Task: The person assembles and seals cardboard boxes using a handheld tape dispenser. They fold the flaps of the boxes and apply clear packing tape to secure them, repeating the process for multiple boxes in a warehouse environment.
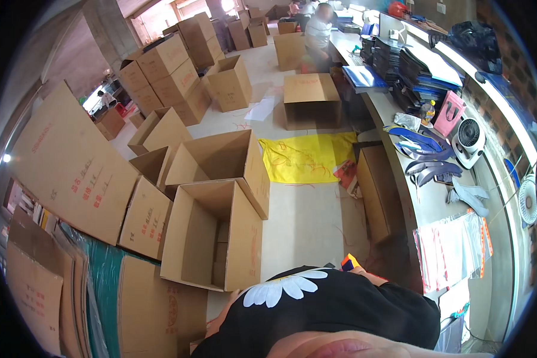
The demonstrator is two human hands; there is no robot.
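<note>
My left hand point(234, 296) is low beside my black shirt, next to the near edge of an open cardboard box point(244, 250). Its fingers are mostly hidden, so whether they grip the box does not show. On the other side of my body, my right hand point(361, 271) is partly covered by the shirt and closed round a small orange, yellow and dark-blue object point(350, 262) whose kind I cannot make out. Just beyond the near box stands a second open cardboard box point(258, 179); both are empty inside as far as I see.
A yellow sheet point(307, 158) lies on the floor ahead, with another open box point(379, 191) under the right-hand bench. That bench bears folder stacks point(423, 74), a fan point(470, 138) and clear plastic bags point(453, 244). Large cartons point(71, 167) line the left. Another person point(318, 39) sits farther back.
</note>
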